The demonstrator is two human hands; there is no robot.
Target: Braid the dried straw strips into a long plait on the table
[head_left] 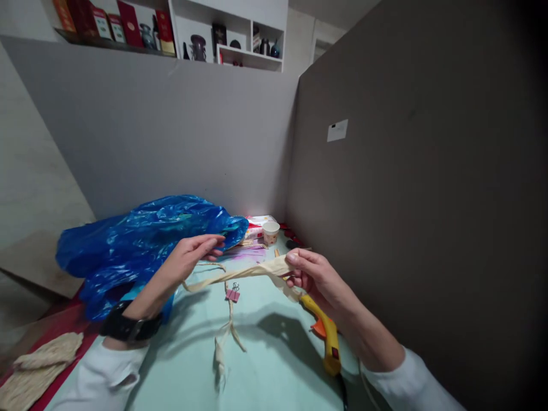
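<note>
My right hand (310, 267) is closed, pinching the wide end of a pale, twisted, husk-like strip (244, 273) between thumb and fingers. The strip stretches left across the table and curves near my left wrist. My left hand (199, 254) is raised above that end, fingers stretched out, with no visible grip on the strip. Below lies a thin plaited cord (231, 314) with loose ends, and a pink binder clip (233, 294) sits on it. Just under my right hand is a yellow glue gun (329, 337) with an orange trigger.
A crumpled blue plastic bag (149, 231) fills the back left of the pale green tabletop (265, 377). A paper cup (270, 233) stands at the back. Woven straw pieces (43, 365) lie at left. A dark partition (406, 188) rises along the right.
</note>
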